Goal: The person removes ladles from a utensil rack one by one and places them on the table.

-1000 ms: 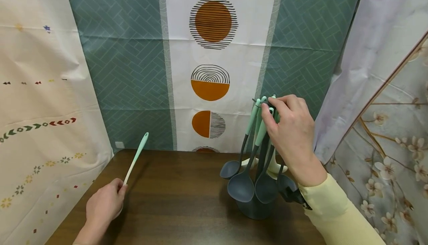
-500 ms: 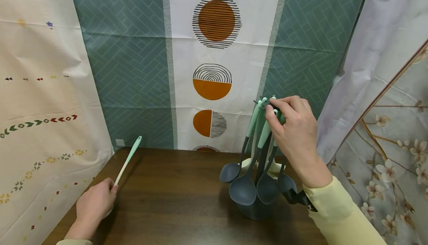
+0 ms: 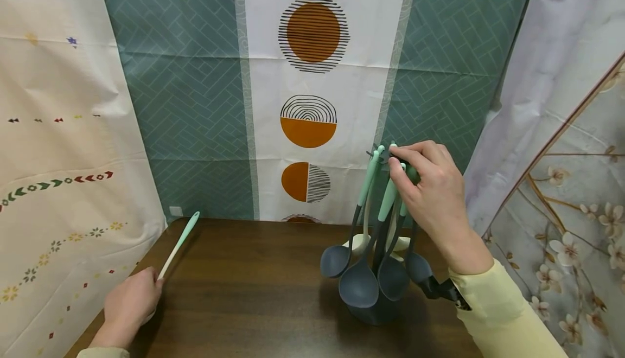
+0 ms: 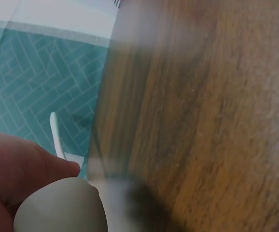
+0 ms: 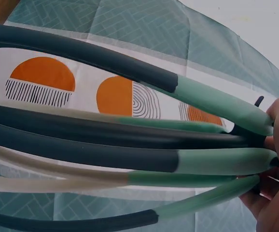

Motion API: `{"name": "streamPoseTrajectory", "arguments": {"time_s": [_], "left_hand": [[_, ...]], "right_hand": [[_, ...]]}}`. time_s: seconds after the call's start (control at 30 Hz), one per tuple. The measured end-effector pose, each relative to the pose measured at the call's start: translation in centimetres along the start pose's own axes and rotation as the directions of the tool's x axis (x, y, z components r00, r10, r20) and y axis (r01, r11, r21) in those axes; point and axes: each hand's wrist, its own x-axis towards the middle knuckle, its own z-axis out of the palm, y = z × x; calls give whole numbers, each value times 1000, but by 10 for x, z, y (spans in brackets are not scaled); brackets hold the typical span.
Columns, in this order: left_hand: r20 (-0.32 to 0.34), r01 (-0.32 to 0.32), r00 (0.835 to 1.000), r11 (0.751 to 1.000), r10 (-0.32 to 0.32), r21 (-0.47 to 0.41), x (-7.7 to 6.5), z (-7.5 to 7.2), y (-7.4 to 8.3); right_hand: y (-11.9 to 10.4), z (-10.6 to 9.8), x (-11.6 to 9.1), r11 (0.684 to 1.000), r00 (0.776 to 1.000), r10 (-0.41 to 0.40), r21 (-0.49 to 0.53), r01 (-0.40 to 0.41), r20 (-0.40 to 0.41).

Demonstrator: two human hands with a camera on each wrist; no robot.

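Note:
My left hand [image 3: 132,304] grips a cream-necked utensil [image 3: 171,257] at the left of the table, its mint handle pointing up and away. A rounded pale end [image 4: 64,208] looms below that hand in the left wrist view; its exact kind I cannot tell. At the right, my right hand [image 3: 432,195] pinches the top of a dark utensil rack [image 3: 373,314] with thumb and forefinger. Ladles and spoons hang round it by mint handles, among them a large grey ladle [image 3: 358,287] in front. Handle ends [image 5: 226,161] crowd against the right fingers in the right wrist view.
The brown wooden table [image 3: 254,287] runs back to a green and white patterned cloth [image 3: 195,103]. A cream embroidered cloth [image 3: 63,184] borders the left, a floral cloth [image 3: 571,238] the right. A small grey spoon [image 3: 419,268] hangs beside the right wrist strap.
My left hand has shifted left and lower with the utensil. Under the right hand, the hanging utensils have turned slightly, the front ladle moving right and a little lower.

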Motion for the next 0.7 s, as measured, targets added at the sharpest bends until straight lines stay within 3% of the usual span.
{"name": "streamPoseTrajectory", "arguments": {"time_s": [0.7], "left_hand": [[112, 84, 990, 995, -89, 45, 7, 1, -12]], "right_hand": [[9, -5, -2, 988, 999, -39, 152, 36, 15]]}}
